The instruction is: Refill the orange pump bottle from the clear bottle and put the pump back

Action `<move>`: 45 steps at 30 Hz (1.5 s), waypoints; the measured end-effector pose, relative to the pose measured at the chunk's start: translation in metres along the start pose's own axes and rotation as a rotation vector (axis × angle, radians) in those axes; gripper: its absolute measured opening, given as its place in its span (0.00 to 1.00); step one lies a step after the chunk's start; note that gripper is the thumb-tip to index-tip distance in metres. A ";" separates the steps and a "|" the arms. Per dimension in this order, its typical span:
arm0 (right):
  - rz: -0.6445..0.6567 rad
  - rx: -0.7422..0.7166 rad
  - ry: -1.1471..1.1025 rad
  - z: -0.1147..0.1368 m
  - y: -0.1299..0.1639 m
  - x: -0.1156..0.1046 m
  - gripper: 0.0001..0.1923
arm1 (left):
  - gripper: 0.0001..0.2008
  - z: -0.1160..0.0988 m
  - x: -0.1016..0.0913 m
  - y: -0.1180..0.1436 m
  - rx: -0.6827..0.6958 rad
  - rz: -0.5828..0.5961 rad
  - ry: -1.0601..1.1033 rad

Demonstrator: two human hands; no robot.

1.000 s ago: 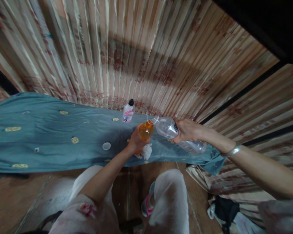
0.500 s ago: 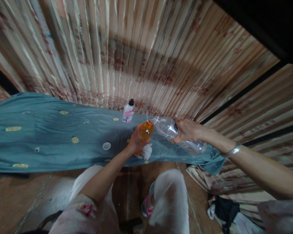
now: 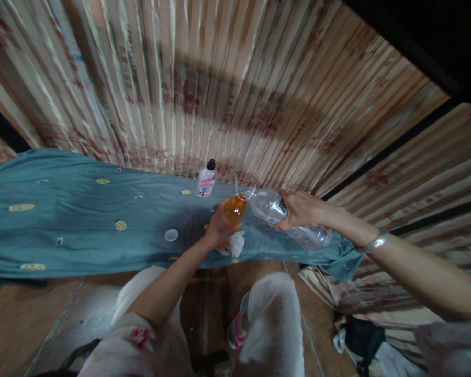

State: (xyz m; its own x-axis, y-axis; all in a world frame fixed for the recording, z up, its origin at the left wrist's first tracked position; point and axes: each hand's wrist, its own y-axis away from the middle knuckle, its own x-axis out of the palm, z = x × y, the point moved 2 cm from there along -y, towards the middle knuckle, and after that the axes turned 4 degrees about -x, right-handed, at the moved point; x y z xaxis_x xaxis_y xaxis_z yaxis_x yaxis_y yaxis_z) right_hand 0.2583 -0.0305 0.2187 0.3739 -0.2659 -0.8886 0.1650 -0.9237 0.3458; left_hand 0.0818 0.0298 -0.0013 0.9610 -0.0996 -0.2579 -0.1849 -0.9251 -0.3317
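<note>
My left hand (image 3: 219,228) is wrapped round an orange see-through bottle (image 3: 234,210), which leans a little to the right with its mouth upward. In my right hand (image 3: 300,209) is a large clear plastic bottle (image 3: 267,204) with a dark label, tilted so that its neck meets the orange bottle's mouth. Whether liquid runs between them I cannot tell. Below my left hand lies a crumpled white tissue or cloth (image 3: 236,244). Behind it stands a clear bottle with a pink label and black cap (image 3: 206,181).
Both bottles are over a narrow surface covered with a teal patterned cloth (image 3: 82,209). A small round whitish lid or disc (image 3: 171,235) lies on it to the left. Pleated curtains (image 3: 220,94) hang close behind. Dark and pale fabric items (image 3: 363,337) are on the floor at right.
</note>
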 end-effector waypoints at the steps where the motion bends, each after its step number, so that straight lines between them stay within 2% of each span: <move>1: -0.001 0.000 -0.003 0.000 0.000 0.000 0.34 | 0.40 0.001 0.000 0.000 -0.004 0.001 0.002; 8: 0.011 0.001 -0.007 0.000 -0.001 0.000 0.33 | 0.40 0.003 0.001 0.000 0.036 -0.013 0.033; 13: 0.012 0.010 0.010 0.002 0.000 -0.002 0.34 | 0.41 0.002 0.001 0.000 0.004 -0.013 0.020; 26: 0.000 -0.010 0.007 0.001 -0.001 -0.001 0.31 | 0.40 0.002 0.000 -0.001 0.018 0.005 0.017; 45: 0.014 0.002 0.002 0.002 0.000 -0.002 0.34 | 0.40 0.000 0.000 0.000 0.022 -0.007 0.012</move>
State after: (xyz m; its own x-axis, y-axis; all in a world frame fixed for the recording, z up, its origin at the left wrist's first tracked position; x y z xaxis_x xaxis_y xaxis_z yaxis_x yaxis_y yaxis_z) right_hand 0.2556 -0.0301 0.2201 0.3778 -0.2783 -0.8831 0.1577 -0.9205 0.3575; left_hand 0.0814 0.0299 -0.0013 0.9645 -0.0978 -0.2451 -0.1828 -0.9175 -0.3533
